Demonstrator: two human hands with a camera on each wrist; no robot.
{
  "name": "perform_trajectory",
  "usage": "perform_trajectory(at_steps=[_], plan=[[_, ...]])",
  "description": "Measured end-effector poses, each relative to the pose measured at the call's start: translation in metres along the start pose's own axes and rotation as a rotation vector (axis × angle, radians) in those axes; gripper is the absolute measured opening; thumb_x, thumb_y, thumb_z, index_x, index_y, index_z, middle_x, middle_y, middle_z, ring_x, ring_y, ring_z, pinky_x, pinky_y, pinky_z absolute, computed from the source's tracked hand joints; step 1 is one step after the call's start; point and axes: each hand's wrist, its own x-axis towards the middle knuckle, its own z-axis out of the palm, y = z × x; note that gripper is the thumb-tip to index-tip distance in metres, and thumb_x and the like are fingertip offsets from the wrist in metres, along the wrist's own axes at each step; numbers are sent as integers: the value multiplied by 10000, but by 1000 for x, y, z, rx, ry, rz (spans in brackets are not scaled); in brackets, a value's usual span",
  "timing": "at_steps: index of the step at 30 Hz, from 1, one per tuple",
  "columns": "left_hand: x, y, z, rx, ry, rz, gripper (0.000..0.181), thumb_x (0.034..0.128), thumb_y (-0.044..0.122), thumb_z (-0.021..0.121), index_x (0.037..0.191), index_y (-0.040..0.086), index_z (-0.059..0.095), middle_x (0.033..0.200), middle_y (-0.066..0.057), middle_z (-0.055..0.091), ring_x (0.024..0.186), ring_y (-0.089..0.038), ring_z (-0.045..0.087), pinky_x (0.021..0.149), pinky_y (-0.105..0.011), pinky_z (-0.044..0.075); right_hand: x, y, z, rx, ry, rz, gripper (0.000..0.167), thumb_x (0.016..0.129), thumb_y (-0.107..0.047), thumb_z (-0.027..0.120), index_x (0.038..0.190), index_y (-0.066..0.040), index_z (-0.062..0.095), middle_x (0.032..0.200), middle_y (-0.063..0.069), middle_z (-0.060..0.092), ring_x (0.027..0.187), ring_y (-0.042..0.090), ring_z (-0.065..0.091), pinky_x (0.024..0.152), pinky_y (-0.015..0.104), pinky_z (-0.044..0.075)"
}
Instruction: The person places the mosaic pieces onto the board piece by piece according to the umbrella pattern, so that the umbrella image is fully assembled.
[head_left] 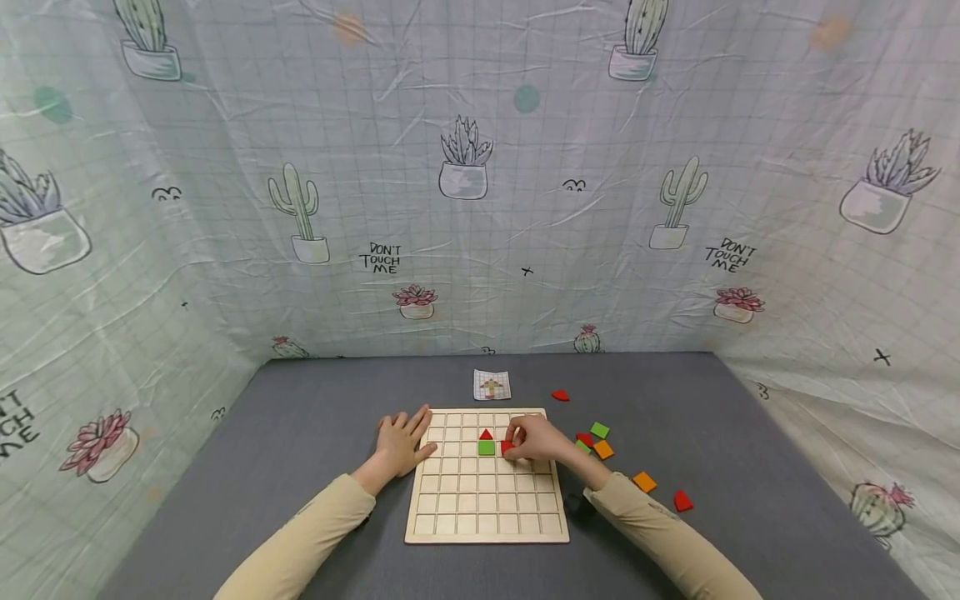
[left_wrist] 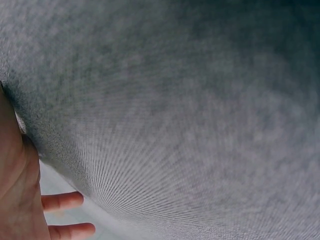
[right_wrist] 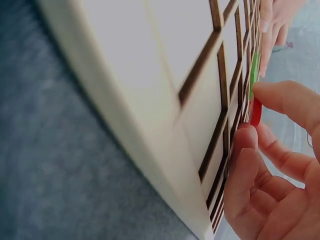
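Note:
A wooden grid board (head_left: 447, 503) lies on the grey table. In one of its upper cells sits a green square tile (head_left: 487, 448), with a red triangular tile (head_left: 486, 434) just above it. My right hand (head_left: 534, 439) pinches a red tile (right_wrist: 256, 112) at the board, right of the green square; the fingers cover part of it, so its full shape is hidden. My left hand (head_left: 401, 441) rests with spread fingers on the board's left edge. In the left wrist view, mostly table cloth shows, with part of the left hand (left_wrist: 20, 190) at the side.
A small card (head_left: 491, 385) with a printed coloured pattern lies behind the board. Right of the board are scattered loose tiles: a green one (head_left: 599, 430), orange ones (head_left: 644, 482) and red ones (head_left: 682, 501). A patterned curtain (head_left: 480, 225) rises behind the table.

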Motion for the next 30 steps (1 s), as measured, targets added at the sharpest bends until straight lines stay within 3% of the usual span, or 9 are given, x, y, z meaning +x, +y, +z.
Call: perform_trajectory(at_steps=[9,20,30], plan=[[1,0,2,16,-1,-1,616,895,575,291,1400,222,301,1450,81,297,995,-221,426,730,-410,371,5,1,3,-2,6,-31,180,712,-141,734,823,-64,615,585,-10,551,480,58,441,478,200,362],[4,-1,8,31,-22,-4,627,895,586,265,1410,229,274,1463,87,268,1001,-220,422,719,-404,367,6,-4,2,14,-16,-6,191,715,-152,740,831,-59,620,580,14,563,478,74,451,469,211,354],[4,0,9,11,-6,2,627,894,584,279,1407,223,286,1458,80,281,1000,-222,425,709,-407,358,7,3,-3,31,-59,16,45,789,-135,660,782,-108,624,648,-2,590,509,79,487,498,216,394]])
